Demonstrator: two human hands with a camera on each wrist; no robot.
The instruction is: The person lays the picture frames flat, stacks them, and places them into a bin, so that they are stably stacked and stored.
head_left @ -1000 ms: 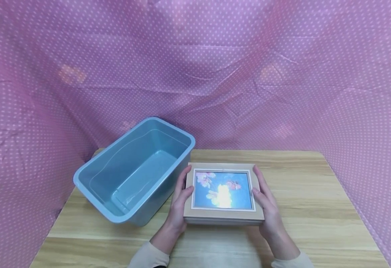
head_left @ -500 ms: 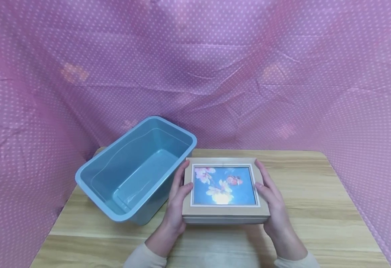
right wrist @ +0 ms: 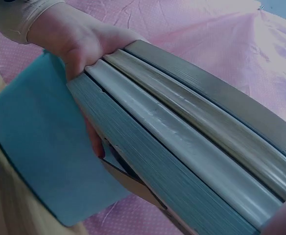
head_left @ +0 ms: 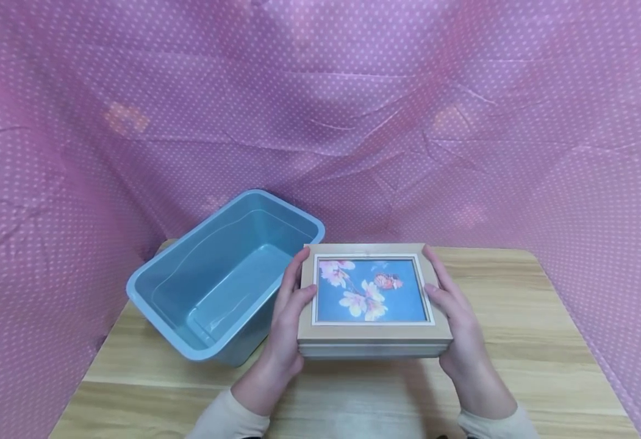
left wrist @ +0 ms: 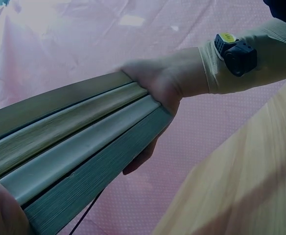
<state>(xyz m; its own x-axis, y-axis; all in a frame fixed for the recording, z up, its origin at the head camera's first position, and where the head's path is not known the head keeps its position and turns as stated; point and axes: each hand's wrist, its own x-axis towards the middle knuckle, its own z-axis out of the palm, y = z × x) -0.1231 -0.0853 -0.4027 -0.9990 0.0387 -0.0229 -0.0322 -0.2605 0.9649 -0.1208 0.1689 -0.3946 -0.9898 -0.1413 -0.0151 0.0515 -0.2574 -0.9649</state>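
Both hands hold a stack of several picture frames [head_left: 375, 289] level above the table. The top one has a pale wooden border around pink and white blossoms and a butterfly on blue. My left hand [head_left: 283, 335] grips the stack's left end, thumb on the top border. My right hand [head_left: 461, 329] grips the right end in the same way. In the left wrist view, the stacked frame edges [left wrist: 79, 117] appear in wood, silver and dark tones. A brown flap [right wrist: 131, 185] hangs out from the underside in the right wrist view. Fingers beneath the stack are mostly hidden.
An empty blue plastic tub [head_left: 158, 329] stands at the left of the wooden table [head_left: 523, 341], close to my left hand. Pink dotted cloth [head_left: 353, 152] surrounds the table at the back and sides.
The stack has risen, and both hands have gone up with it. It looks larger to the head camera, and the bright glare on the top picture is gone. The tub has stayed put.
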